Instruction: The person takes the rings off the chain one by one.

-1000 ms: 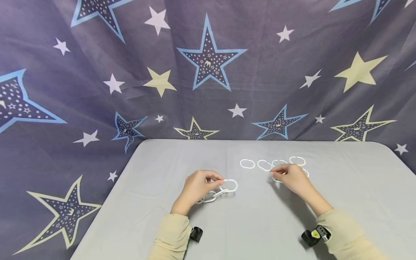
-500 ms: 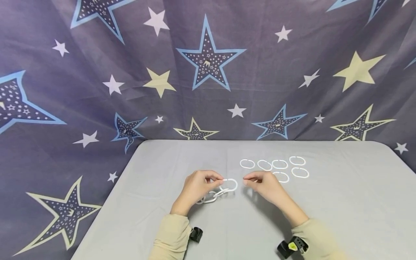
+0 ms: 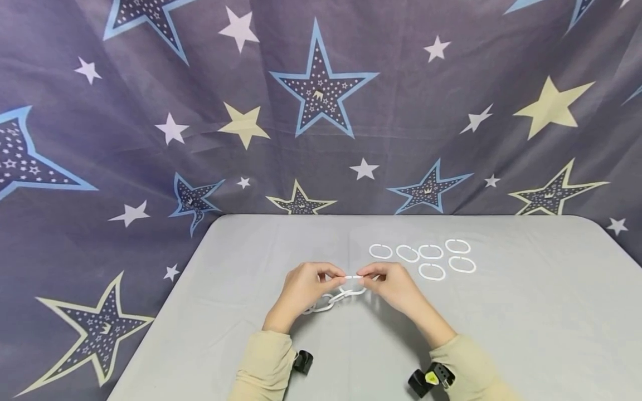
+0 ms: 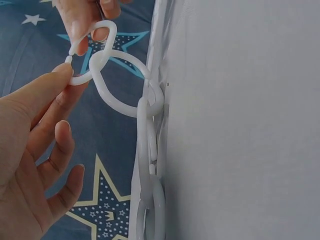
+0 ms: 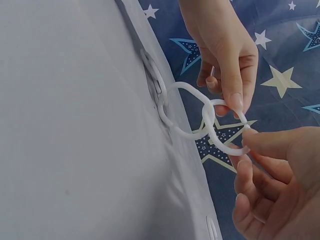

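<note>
The white end link [image 4: 112,35] is held up above the surface [image 3: 526,306], its narrow split between the two hands; it looks like thin moulded plastic, so probably light and fairly stiff, with a little spring if pried; the smooth, round bar could slip or twist, and the best hold seems to be a pinch close on either side of the split, where both hands have it. The left hand [image 3: 307,287] pinches one side between thumb and forefinger, the other fingers loosely bent; the right hand [image 3: 393,284] pinches the other side, its tips nearly meeting the left's. The next link [image 4: 120,107] passes through this one; the remaining chain [image 3: 323,306] trails off, partly hidden by the left hand; six loose links [image 3: 432,279] lie farther back, to the right; star-patterned cloth [image 3: 401,122] hangs behind.
</note>
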The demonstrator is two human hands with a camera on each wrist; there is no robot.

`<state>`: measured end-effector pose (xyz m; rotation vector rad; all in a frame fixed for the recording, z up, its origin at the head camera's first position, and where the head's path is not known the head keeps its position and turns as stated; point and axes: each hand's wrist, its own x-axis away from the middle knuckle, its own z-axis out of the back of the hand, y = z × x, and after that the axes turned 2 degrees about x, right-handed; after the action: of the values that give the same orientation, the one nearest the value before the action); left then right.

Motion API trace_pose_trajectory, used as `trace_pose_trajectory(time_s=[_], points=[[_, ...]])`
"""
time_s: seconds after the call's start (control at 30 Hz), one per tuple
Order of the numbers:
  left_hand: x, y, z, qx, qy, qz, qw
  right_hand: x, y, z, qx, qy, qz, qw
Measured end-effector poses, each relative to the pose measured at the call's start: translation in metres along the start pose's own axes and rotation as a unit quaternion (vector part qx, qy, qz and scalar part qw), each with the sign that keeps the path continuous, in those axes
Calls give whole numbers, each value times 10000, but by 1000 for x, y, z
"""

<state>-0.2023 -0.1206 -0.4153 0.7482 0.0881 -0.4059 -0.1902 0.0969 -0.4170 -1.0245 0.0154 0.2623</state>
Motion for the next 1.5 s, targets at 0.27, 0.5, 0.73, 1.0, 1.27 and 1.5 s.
trace_pose_trajectory(time_s=[0.27, 0.5, 0.73, 1.0, 1.27, 1.5], points=[[0, 3, 0, 47, 38, -16, 10000, -1, -1, -3, 27, 165, -16, 9999], [1, 0, 0, 26, 83, 34, 10000, -1, -1, -6, -70, 214, -26, 9997], [-1, -2, 8, 30, 306, 125, 9994, -2, -2, -4, -87, 306, -107, 9994], [2, -7, 17, 2, -179, 385, 9991, -2, -4, -7, -69, 346, -37, 9994], [4, -5, 9, -139, -820, 450, 9955, 0, -2, -8, -99, 429, -41, 9990], [3, -5, 5, -311, -748, 227, 9965, -1, -1, -7, -156, 404, -105, 9990]])
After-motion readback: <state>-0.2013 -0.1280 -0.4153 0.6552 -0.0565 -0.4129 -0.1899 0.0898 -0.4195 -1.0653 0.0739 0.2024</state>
